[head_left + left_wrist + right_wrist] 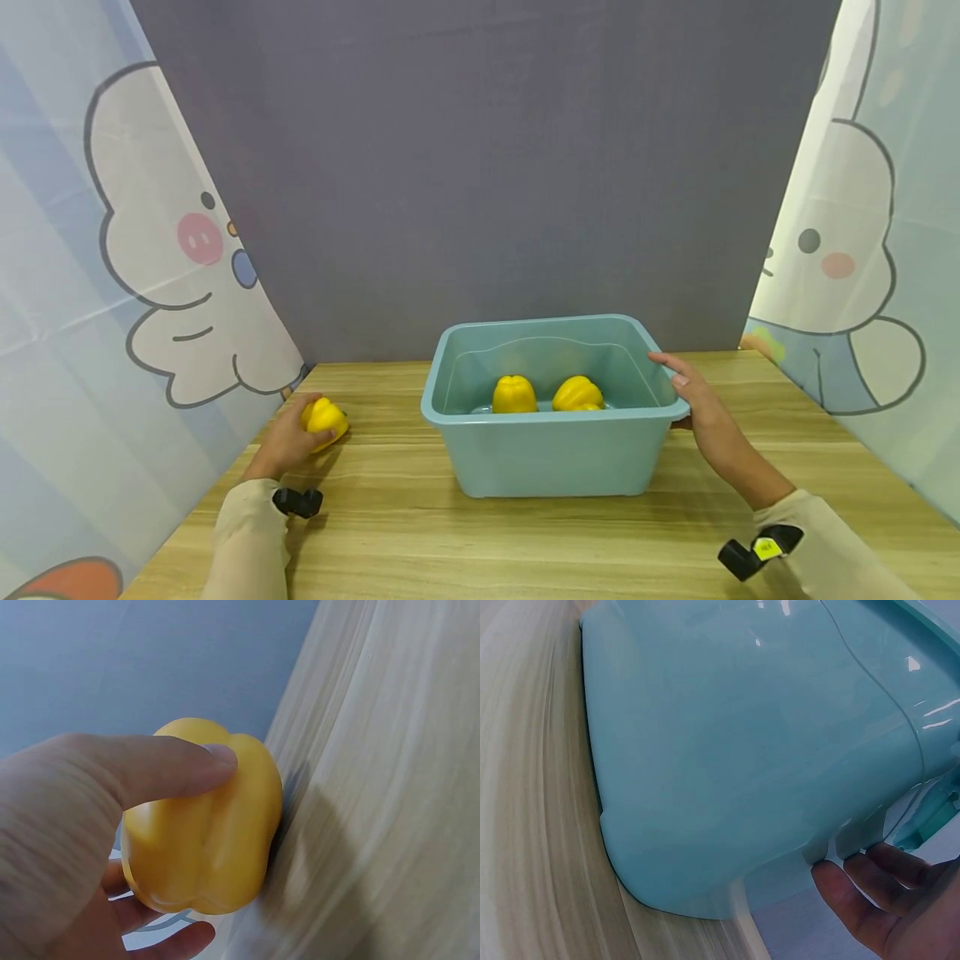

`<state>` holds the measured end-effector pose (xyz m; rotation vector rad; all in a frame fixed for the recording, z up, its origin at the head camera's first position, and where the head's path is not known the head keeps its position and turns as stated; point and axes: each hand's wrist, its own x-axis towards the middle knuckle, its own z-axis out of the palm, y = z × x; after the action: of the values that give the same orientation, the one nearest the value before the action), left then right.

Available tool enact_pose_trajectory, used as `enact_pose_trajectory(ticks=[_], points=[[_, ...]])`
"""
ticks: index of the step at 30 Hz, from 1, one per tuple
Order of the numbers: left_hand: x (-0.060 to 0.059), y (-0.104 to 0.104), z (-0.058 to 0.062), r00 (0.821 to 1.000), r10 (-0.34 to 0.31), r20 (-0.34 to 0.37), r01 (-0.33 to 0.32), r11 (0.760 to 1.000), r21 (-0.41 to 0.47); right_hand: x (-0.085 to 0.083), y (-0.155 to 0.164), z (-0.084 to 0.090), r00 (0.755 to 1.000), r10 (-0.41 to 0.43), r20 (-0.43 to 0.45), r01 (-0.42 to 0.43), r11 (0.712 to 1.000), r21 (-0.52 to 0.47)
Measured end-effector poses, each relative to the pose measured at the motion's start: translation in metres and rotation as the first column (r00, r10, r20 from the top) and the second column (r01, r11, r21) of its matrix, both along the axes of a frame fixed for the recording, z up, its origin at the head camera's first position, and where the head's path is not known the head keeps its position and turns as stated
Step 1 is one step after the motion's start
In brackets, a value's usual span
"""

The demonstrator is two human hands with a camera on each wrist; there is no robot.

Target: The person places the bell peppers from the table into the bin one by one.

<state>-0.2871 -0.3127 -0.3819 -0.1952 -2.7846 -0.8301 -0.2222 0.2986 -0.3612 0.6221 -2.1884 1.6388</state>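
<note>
My left hand (288,442) is wrapped around a yellow bell pepper (325,419) at the left side of the wooden table (480,533), close to the cartoon curtain (112,275); in the left wrist view my thumb (161,771) presses across the top of the pepper (206,825) while my other fingers curl under it, so the fingers are clamped on it, and it sits right against the tabletop. My right hand (701,408) holds the right rim of a light blue plastic tub (551,454) that stands in the middle of the table: the thumb lies along the top of the rim and, in the right wrist view, my fingertips (847,889) are tucked under the lip of the tub (727,765), gripping it. Inside the tub two more yellow peppers (513,394) (577,393) rest on the bottom, side by side and near the far wall; the tub's near wall hides their lower parts from the head view. The tub stands well apart from the pepper in my left hand, with bare wood between them. Small black devices are strapped at both my wrists; the one on the right (757,550) carries a small yellow sticker whose marking is too small to read. A plain grey-blue backdrop (480,167) hangs behind the table, and pale curtains printed with a white, pink-cheeked cartoon animal close in both sides.
</note>
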Motion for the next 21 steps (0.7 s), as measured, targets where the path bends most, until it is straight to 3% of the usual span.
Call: enact_pose_trajectory(ticks=[21], points=[[-0.0039, 0.0018, -0.0013, 0.997, 0.029, 0.071, -0.029, 1.000, -0.003, -0.0009, 0.0007, -0.0015, 1.000, -0.002, 0.008, 0.002, 1.000, 0.023]])
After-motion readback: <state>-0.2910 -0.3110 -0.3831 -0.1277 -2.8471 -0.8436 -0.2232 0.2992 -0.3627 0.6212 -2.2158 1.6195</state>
